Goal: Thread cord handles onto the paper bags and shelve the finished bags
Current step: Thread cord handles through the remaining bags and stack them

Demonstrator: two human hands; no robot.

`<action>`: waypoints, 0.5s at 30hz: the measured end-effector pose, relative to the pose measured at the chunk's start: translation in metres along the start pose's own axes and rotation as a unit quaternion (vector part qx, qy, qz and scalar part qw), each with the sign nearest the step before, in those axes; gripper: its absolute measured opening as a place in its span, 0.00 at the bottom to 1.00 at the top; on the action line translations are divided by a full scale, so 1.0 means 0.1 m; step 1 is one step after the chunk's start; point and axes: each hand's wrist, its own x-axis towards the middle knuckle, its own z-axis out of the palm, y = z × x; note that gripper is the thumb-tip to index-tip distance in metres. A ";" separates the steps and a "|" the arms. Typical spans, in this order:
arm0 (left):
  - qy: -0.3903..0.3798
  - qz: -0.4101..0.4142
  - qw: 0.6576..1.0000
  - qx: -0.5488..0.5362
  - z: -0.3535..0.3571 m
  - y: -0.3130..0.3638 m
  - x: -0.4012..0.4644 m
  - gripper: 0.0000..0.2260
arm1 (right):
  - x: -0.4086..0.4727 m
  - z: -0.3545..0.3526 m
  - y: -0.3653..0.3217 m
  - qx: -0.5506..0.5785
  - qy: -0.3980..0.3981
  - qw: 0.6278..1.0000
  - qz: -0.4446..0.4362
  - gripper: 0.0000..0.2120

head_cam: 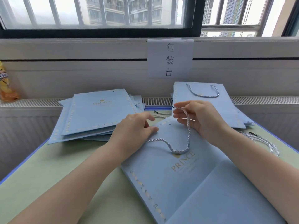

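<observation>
Bright, even daylight enters through the barred window (pixel 100 13) ahead, its panes washed out nearly white. Shadows on the table (pixel 48 167) are faint and soft. Wide-angle distortion bends straight lines near the edges, and fine detail looks slightly soft.

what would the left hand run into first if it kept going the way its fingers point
Most likely the right hand: the left hand points right and slightly away across the top edge of the bag, toward the cord the right hand pinches. Depth is unclear.

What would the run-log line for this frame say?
step: threading | right hand: pinches cord | left hand: rests on bag | done stack: back right | blank stack: left
</observation>
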 end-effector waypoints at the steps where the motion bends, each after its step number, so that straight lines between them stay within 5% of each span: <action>1: 0.002 -0.006 1.000 0.000 -0.02 0.01 0.01 0.10 | 0.00 0.00 0.02 -0.021 0.008 1.000 -0.006 0.10; 9: -0.097 -0.062 0.993 -0.029 -0.13 0.00 0.06 0.10 | -0.05 0.09 0.24 -0.185 -0.071 0.977 -0.081 0.05; 15: -0.186 -0.151 0.961 -0.134 -0.12 -0.08 0.06 0.07 | -0.09 0.19 0.28 -0.336 -0.102 0.925 -0.146 0.05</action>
